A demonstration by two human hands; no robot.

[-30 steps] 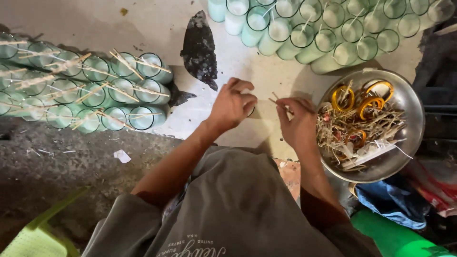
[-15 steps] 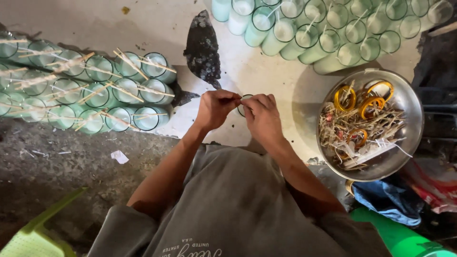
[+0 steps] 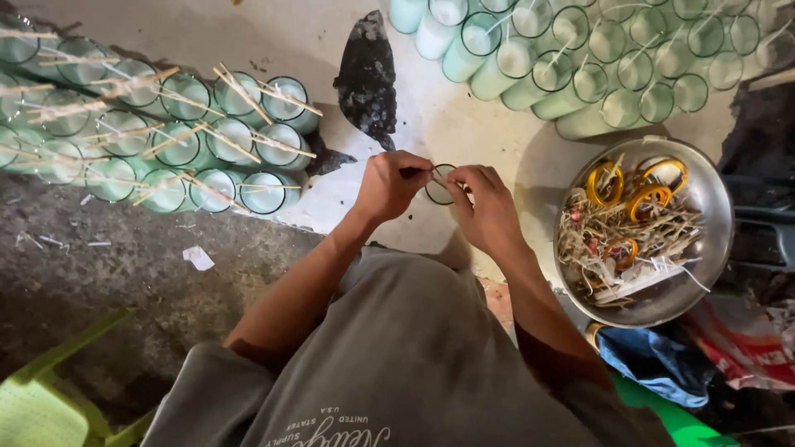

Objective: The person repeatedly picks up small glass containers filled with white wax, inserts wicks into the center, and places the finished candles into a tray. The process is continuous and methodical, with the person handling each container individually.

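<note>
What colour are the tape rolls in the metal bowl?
Yellow-orange tape rolls, in the metal bowl; head view.

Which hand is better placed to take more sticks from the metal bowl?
Probably the right hand: the metal bowl of sticks lies on its side, close by. The left hand would have to cross over the glass both hands work at.

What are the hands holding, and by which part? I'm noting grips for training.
Both the left hand and right hand pinch thin sticks laid across the rim of a small glass; where exactly, fingers hide.
</note>
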